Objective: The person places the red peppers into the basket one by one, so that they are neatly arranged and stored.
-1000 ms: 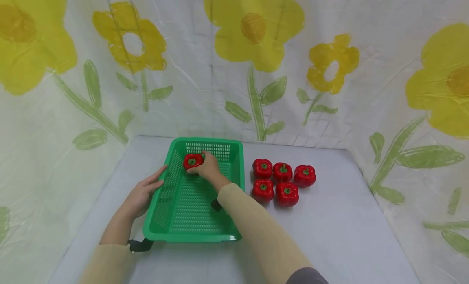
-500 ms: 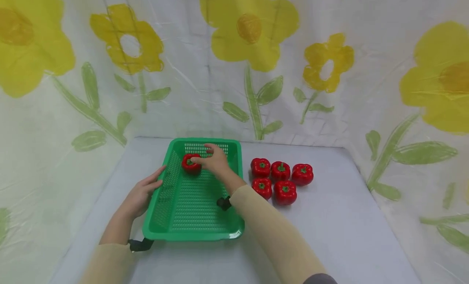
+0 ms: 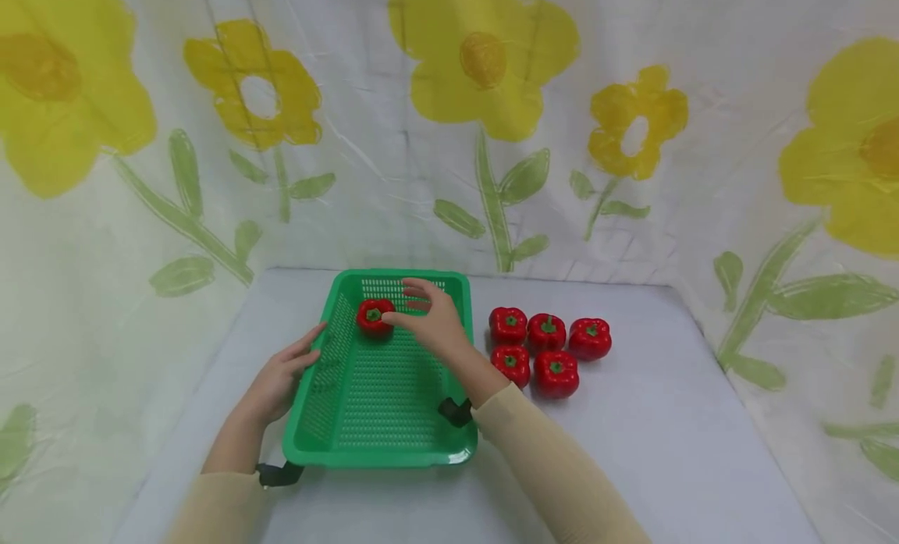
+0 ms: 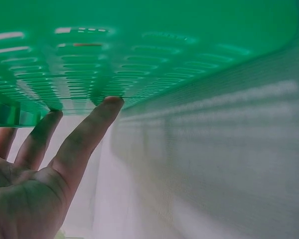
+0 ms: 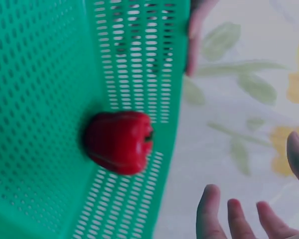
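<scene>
A green plastic basket (image 3: 382,458) with slotted walls stands on the table. In its far left corner sits one red bell pepper (image 3: 375,318), stem up; the right wrist view shows the same pepper (image 5: 118,142) against the slotted wall. My right hand (image 3: 437,323) is spread above the basket, just right of that pepper, holding nothing. Its fingers (image 5: 209,209) look apart from the pepper in the right wrist view. My left hand (image 3: 277,380) rests with extended fingers against the basket's left side. Up close, its fingertips (image 4: 112,100) touch the slotted wall from outside.
Several red bell peppers (image 3: 556,374) stand grouped on the white table (image 3: 646,419), close to the basket's right side. Behind the table hangs a white curtain (image 3: 365,200) with yellow flowers. A black strap piece (image 3: 455,411) shows at my right wrist.
My right hand has let go of the red bell pepper in the basket's far left corner, opened, and drawn back to the right. The left hand stays at the basket's side.
</scene>
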